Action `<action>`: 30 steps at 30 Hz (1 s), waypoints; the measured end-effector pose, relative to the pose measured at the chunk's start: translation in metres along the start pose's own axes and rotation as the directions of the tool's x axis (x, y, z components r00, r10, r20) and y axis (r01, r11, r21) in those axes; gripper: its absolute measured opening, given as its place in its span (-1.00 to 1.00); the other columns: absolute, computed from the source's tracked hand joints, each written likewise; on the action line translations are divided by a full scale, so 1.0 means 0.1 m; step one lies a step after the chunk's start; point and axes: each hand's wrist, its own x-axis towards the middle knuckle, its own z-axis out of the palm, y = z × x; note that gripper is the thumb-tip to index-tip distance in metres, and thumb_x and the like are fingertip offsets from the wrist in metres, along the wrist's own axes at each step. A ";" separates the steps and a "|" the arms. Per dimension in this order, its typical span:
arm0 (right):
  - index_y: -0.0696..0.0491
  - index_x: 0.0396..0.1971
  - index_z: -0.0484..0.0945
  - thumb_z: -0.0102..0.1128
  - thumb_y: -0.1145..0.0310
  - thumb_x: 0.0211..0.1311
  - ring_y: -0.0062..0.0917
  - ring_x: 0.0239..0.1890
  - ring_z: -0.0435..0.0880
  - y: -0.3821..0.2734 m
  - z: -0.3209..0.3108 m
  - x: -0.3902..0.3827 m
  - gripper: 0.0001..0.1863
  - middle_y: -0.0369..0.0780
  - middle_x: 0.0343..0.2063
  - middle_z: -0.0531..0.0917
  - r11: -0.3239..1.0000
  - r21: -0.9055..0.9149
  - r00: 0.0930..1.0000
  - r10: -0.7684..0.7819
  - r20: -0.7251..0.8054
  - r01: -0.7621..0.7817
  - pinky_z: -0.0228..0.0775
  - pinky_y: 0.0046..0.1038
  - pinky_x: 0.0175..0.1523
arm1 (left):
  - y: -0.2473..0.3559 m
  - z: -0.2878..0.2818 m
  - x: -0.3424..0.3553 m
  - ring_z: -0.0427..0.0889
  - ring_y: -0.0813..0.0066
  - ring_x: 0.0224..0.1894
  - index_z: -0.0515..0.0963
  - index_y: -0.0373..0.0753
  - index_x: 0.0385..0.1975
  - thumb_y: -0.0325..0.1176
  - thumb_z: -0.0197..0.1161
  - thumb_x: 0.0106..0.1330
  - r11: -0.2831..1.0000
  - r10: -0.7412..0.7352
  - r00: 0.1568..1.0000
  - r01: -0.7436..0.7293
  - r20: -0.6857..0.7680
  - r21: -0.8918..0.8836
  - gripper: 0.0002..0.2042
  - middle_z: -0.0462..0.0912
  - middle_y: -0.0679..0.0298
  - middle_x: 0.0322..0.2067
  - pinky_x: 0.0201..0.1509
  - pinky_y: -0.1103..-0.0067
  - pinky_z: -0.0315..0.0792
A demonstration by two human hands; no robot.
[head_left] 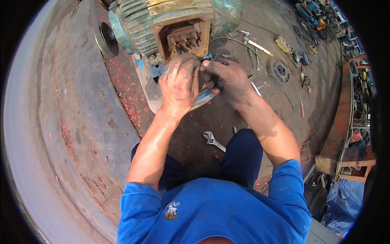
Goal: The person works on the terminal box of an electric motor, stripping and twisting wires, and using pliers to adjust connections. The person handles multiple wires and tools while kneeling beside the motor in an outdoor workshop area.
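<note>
A worn green electric motor (pixel 140 24) stands in front of me, its square terminal box (pixel 157 34) uncovered. Inside sits a rusty terminal block (pixel 183 36) with several studs. At the box's near edge my left hand (pixel 178 83) is closed, its fingers curled and their tips hidden from me. Close beside it, my right hand (pixel 229 79) pinches with thumb and forefinger, almost touching the left. Whatever lies between the fingers is small, dark and too covered to name. A pulley (pixel 109 38) is fixed at the motor's left end.
An adjustable wrench (pixel 213 140) lies on the ground by my knees. To the right are a round metal part (pixel 279 70), a screwdriver (pixel 301 104) and scattered tools. A rusty metal rack (pixel 339 122) stands farther right. Red flakes dot the concrete on the left.
</note>
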 end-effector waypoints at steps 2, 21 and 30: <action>0.02 -0.50 0.51 0.17 0.28 0.27 -0.70 -0.59 0.35 0.01 0.03 0.03 -0.81 -0.39 -0.59 0.46 1.000 0.016 1.000 0.022 -0.006 -0.022 0.09 -0.59 -0.53 | -0.01 0.01 -0.02 0.63 0.15 -0.30 0.54 -0.29 -0.33 -0.60 0.30 0.08 1.000 0.015 1.000 -0.015 -0.012 0.004 -0.83 0.58 0.19 -0.29 -0.27 0.36 0.53; 0.05 -0.47 0.53 0.35 0.52 -0.19 -0.29 -0.49 0.55 0.04 -0.17 0.29 -0.78 -0.22 -0.53 0.57 -0.158 -0.696 0.349 -0.774 0.528 0.701 0.44 -0.37 -0.41 | 0.04 -0.10 0.05 0.64 0.10 -0.26 0.54 -0.26 -0.27 -0.61 0.28 0.08 0.995 -0.095 0.992 0.096 0.087 -0.005 -0.79 0.61 0.17 -0.29 -0.23 0.37 0.53; 0.05 -0.47 0.52 0.36 0.51 -0.20 -0.27 -0.45 0.56 -0.14 -0.21 0.32 -0.78 -0.24 -0.51 0.58 -0.266 -0.619 0.314 -0.677 0.665 0.739 0.45 -0.33 -0.40 | 0.13 -0.17 0.14 0.69 0.14 -0.22 0.61 -0.24 -0.18 -0.57 0.32 0.15 0.965 -0.254 0.961 0.259 0.114 -0.038 -0.77 0.69 0.13 -0.26 -0.17 0.41 0.55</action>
